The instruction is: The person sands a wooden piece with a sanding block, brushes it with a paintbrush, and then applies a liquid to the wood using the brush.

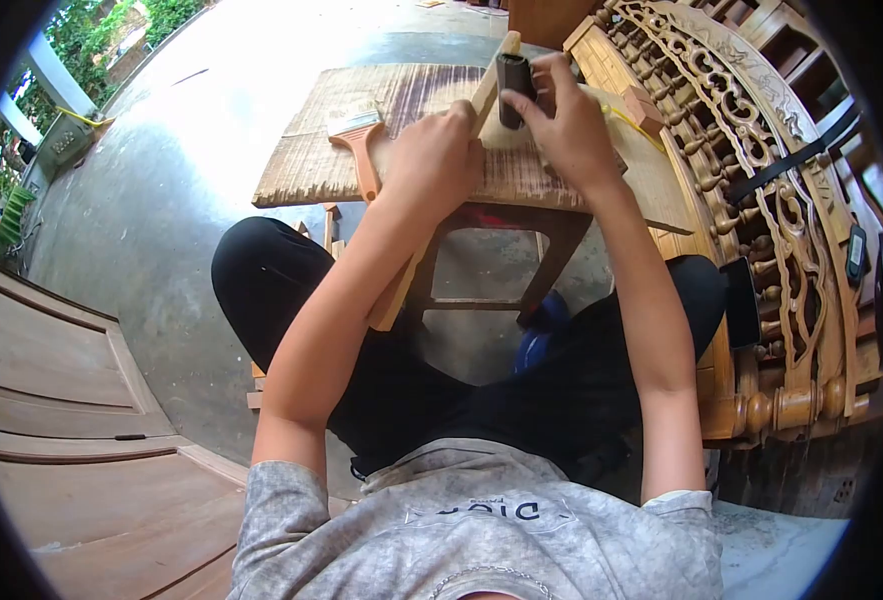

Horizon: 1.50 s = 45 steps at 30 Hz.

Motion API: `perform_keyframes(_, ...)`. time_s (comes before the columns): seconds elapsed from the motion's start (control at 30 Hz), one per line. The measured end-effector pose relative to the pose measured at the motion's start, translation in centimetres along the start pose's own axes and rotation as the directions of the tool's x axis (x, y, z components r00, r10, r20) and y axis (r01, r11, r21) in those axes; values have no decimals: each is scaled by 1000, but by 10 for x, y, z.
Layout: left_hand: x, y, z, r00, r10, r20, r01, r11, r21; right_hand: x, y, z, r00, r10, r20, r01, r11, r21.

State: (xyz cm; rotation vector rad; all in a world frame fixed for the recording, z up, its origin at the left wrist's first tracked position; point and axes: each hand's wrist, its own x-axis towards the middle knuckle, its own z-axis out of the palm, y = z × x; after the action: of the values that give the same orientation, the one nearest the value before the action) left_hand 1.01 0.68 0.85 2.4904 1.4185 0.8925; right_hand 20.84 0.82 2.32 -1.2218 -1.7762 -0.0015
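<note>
My left hand (431, 155) is wrapped round a long, narrow wooden strip (491, 85), which slants up above the board and also shows below my wrist. In my right hand (566, 130) is a dark, roughly cylindrical block (512, 85), held between thumb and fingers right beside the strip's upper part. Whether the block touches the strip is hard to tell. A wide brush (358, 140) with an orange-brown handle lies on the wooden board (306, 150), left of my left hand. The board rests on a stool (476, 302) in front of my knees.
Carved wooden furniture (786, 220) with turned spindles stands along the right. Wooden panels (71, 370) lie at the left. Small wood pieces lie on the floor beside my left knee. A blue object (533, 348) is under the stool's right side.
</note>
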Motion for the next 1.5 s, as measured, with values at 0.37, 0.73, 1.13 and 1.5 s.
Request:
perform_keyframes(0.37, -1, -2, -1, 1000, -8, -26, 9, 999, 43, -6, 11, 20, 985, -166, 36, 169, 977, -131)
perform_keyframes(0.73, 0, 1, -1, 1000, 15, -12, -14, 1000, 20, 10, -32, -15, 996, -80, -30, 82, 995, 59)
perform_keyframes(1.13, -1, 3, 0, 999, 27, -24, -26, 998, 50, 8, -39, -16, 987, -137, -79, 139, 990, 18)
perform_keyframes(1.5, -3, -1, -4, 1000, -29, -11, 29, 998, 60, 1, 3, 9, 994, -29, 102, 20, 996, 90)
